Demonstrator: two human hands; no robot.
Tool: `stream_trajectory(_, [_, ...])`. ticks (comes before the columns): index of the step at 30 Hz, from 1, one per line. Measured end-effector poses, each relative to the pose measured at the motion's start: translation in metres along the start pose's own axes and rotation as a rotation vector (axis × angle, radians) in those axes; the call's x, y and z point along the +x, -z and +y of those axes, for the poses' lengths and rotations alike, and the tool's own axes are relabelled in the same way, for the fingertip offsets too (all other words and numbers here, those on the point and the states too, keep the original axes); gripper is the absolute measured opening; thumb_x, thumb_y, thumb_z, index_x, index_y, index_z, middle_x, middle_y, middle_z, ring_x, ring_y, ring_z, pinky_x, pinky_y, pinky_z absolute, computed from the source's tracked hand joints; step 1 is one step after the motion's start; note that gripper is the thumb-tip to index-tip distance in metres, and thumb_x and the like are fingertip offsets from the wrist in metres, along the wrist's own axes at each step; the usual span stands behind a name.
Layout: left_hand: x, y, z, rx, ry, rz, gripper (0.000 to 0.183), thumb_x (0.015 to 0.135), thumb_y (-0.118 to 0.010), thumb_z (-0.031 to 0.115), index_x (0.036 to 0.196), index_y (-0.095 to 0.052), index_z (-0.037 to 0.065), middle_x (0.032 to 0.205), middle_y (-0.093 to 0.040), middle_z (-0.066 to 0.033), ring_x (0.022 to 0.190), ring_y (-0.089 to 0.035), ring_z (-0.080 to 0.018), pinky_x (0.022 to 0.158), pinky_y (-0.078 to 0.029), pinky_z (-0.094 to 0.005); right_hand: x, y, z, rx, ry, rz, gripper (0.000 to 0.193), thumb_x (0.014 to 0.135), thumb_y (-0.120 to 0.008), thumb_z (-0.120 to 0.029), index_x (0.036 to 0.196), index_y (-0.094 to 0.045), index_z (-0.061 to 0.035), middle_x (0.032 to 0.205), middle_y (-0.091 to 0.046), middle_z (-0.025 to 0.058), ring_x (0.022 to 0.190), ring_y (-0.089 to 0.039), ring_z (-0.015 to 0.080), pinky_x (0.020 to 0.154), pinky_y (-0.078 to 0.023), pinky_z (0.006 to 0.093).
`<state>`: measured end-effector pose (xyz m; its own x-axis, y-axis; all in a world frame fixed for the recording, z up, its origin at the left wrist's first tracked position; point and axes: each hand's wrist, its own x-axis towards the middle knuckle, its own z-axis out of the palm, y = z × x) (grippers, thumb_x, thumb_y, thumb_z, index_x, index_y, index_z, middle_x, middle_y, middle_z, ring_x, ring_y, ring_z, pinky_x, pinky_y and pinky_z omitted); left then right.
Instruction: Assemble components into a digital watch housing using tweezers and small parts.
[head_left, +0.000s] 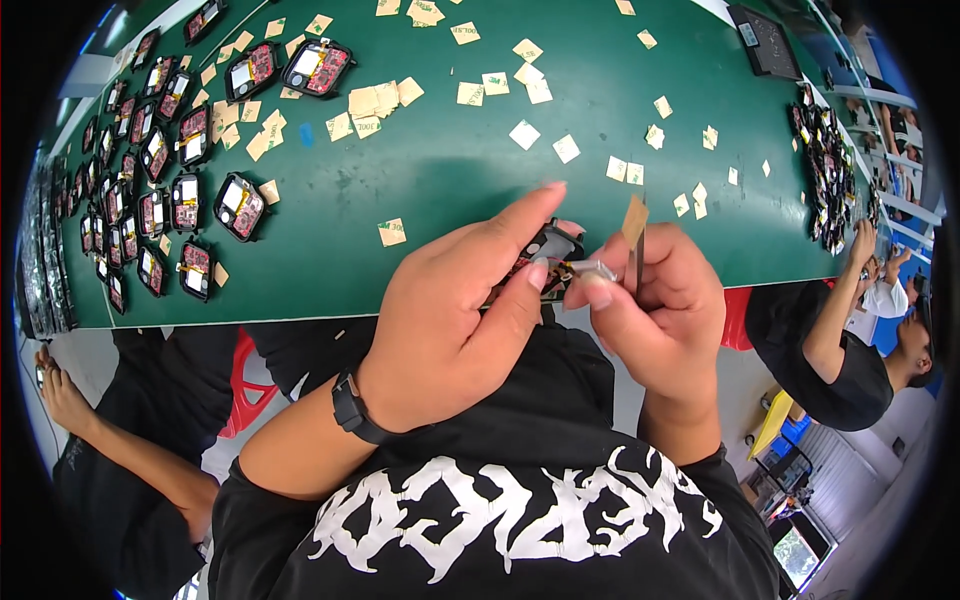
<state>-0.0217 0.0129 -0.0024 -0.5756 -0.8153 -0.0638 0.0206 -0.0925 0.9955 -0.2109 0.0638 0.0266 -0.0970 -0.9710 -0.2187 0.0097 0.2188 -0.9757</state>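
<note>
My left hand (450, 300) is closed round a small black device housing (552, 245), thumb on its near side. Wires and a small silver part (592, 268) show at the housing's right side, by my right fingertips. My right hand (665, 310) is closed, its thumb and fingertips close to that silver part. Between its fingers stand thin dark metal tweezers (641, 262), pointing away from me. A tan adhesive square (634, 216) is at their upper end. Most of the housing's inside is hidden behind my fingers.
Open black housings with red circuit boards (240, 206) fill the green table's (450, 140) left side. Tan and white adhesive squares (375, 100) lie scattered across it. More housings (825, 170) are heaped at the right, near a black tray (763, 42). People sit on both sides.
</note>
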Motion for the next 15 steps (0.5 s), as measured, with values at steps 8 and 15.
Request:
stream_trajectory(8, [0.005, -0.002, 0.005, 0.090, -0.062, 0.012, 0.043, 0.094, -0.049, -0.008, 0.135, -0.061, 0.001, 0.111, -0.070, -0.0118, 0.082, -0.064, -0.0095, 0.069, -0.052, -0.0240, 0.003, 0.009, 0.004, -0.285, 0.308, -0.041, 0.017, 0.081, -0.076, 0.005, 0.090, -0.062, 0.0018, 0.074, -0.066, 0.0032, 0.058, -0.056, 0.0035, 0.051, -0.041, 0.0202])
stream_trajectory(15, [0.007, -0.003, 0.002, 0.149, -0.126, -0.013, 0.049, 0.092, -0.049, -0.011, 0.138, -0.059, 0.002, 0.111, -0.070, -0.0120, 0.082, -0.065, -0.0126, 0.073, -0.053, -0.0255, 0.010, 0.010, 0.002, -0.434, 0.403, -0.041, 0.015, 0.074, -0.079, 0.006, 0.084, -0.068, 0.0021, 0.064, -0.062, 0.0064, 0.052, -0.056, 0.0111, 0.048, -0.040, 0.0241])
